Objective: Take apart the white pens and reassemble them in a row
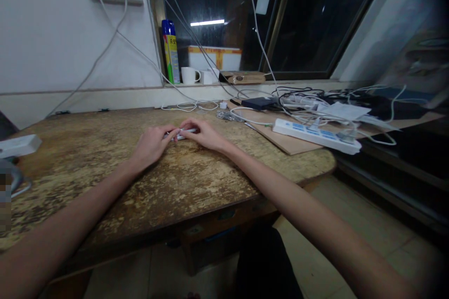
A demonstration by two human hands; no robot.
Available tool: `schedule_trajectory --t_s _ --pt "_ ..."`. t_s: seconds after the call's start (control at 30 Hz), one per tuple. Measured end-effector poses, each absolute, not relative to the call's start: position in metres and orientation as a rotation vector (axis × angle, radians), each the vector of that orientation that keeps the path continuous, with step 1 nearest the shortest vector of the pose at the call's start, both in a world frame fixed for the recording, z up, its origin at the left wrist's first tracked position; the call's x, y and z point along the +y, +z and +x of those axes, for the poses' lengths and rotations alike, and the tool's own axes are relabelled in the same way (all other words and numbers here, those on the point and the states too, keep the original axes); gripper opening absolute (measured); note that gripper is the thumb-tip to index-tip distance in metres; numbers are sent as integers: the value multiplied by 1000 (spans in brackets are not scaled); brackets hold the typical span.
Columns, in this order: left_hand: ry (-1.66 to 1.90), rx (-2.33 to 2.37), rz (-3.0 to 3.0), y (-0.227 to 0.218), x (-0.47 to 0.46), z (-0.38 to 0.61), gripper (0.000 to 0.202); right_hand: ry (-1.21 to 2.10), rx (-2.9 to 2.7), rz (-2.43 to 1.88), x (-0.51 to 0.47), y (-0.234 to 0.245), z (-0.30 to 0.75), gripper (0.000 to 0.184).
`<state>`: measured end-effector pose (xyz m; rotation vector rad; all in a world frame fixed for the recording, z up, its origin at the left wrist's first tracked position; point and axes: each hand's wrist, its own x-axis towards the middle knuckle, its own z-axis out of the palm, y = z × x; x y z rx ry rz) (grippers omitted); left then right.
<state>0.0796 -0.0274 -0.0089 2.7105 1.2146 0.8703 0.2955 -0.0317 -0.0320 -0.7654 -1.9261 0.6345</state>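
Both my hands meet over the worn wooden table (196,182), fingertips nearly touching. Between them lies a slim white object (180,136), mostly covered by fingers and too small to name. My left hand (153,142) pinches its left part with thumb and forefinger. At its other side my right hand (203,134) is closed on it, fingers bent and thumb pressed toward the left fingertips. A thin white cable (189,106) lies loosely coiled behind the hands. Just right of it are a small white block (223,105) and a bundle of thin clear or silvery stuff (225,115).
A white power strip (315,135) rests on a cardboard sheet (277,138) at right, amid tangled cables (308,98) and a dark flat box (259,103). A spray can (170,53) and white mug (190,75) stand on the windowsill. Another white strip (21,145) is at far left.
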Motion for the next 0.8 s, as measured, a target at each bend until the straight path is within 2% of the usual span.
schedule_trajectory --t_s 0.2,0.37,0.53,0.8 --pt "886 1242 2696 -11 -27 80 49 650 -1881 -794 -30 -32 295 15" --pt "917 1192 2655 -12 -26 78 48 649 -1850 -806 -28 -33 296 21" --pt "987 1088 2569 -10 -27 78 37 780 -1704 -914 -28 -31 298 15" --pt "1026 1038 2623 -12 -23 76 32 911 -1456 -955 -23 -32 305 15"
